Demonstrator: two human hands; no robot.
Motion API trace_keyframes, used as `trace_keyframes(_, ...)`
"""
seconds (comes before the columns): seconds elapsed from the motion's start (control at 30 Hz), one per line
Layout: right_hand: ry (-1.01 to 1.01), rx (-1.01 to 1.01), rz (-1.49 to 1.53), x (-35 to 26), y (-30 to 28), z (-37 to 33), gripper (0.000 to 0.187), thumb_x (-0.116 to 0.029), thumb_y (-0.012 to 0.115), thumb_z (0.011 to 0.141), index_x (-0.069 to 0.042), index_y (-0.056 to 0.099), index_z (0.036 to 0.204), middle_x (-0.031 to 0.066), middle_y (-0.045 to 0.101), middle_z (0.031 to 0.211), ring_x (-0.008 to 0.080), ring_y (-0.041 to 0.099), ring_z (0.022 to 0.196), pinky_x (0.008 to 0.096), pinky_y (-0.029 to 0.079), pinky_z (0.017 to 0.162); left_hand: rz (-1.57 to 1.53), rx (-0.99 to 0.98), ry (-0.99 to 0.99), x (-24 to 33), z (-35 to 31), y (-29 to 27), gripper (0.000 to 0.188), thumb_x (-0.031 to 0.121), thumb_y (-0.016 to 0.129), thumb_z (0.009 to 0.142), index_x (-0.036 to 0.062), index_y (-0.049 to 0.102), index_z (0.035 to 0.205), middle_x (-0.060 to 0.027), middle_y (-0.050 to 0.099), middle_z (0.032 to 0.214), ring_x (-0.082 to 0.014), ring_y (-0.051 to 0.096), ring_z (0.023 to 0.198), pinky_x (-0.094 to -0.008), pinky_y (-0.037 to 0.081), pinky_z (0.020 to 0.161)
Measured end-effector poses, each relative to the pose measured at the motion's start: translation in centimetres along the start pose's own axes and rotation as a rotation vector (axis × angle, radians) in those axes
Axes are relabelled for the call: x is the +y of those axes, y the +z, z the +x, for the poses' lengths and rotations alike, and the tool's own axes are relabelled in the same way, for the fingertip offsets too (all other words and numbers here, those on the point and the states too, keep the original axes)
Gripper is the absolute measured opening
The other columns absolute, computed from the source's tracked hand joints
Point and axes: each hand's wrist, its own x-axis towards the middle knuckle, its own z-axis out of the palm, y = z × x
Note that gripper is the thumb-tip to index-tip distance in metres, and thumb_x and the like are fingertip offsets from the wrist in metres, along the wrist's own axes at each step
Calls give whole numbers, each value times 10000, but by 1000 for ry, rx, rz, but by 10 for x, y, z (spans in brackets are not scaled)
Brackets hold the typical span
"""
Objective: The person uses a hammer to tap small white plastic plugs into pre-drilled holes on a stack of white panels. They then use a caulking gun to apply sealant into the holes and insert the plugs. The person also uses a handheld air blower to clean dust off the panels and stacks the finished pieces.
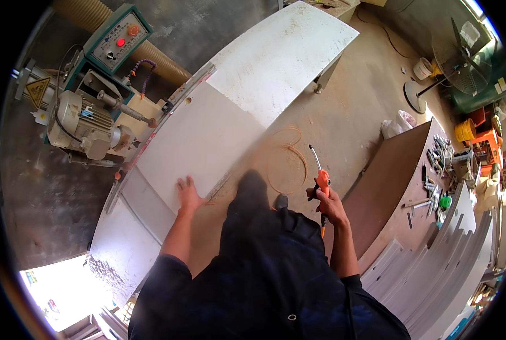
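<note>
The person's dark clothing (264, 277) fills the bottom middle, both forearms reaching out from it; the right hand (330, 207) is wrapped around an orange air blow gun (323, 181), holding it clear of every surface, its thin metal nozzle pointing up and slightly left; an orange air hose (322, 224) hangs from the gun's lower end. The left hand (190, 194) grips nothing; it lies with fingers spread on the near end of a flat pale panel (207, 130), close to the panel's right edge; this panel rests on a long white tabletop (287, 51), with a small round hole near its left edge; the tabletop runs on beyond the panel, specked with brown debris.

To the right, pale long strips (428, 272) lie side by side; just past them stands a brown workbench (377, 175) with hand tools (441, 156) scattered on top; on the floor between the workbench and the panel lie loose loops of orange hose (305, 164).

Left of the panel sits a machine with a grey electric motor (83, 127); above it is a green-edged control box (119, 42) with a glowing red button; farther off at right stand a pedestal fan (469, 73) and a white bucket (422, 69).
</note>
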Motion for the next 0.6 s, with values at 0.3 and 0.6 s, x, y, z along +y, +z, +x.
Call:
trace_keyframes(0.3, -103, -89, -53, -15, -24, 27, 308, -309, 553, 1006, -49, 601, 1165, 60, 696, 1048, 139, 648, 913, 278, 515, 628, -73, 31, -39, -3, 0, 14, 1303, 355, 938, 560, -14, 197, 1566, -394, 176, 1567, -543, 224, 1456, -459, 298, 1202)
trace_keyframes(0.6, -80, -359, -448, -55, 50, 48, 306, -263, 607, 968, -34, 582, 1169, 68, 685, 991, 139, 651, 864, 292, 532, 573, -152, 3, -81, -12, 5, 13, 1079, 205, 853, 722, 53, 210, 1575, -295, 175, 1618, -461, 150, 1513, -547, 254, 1212)
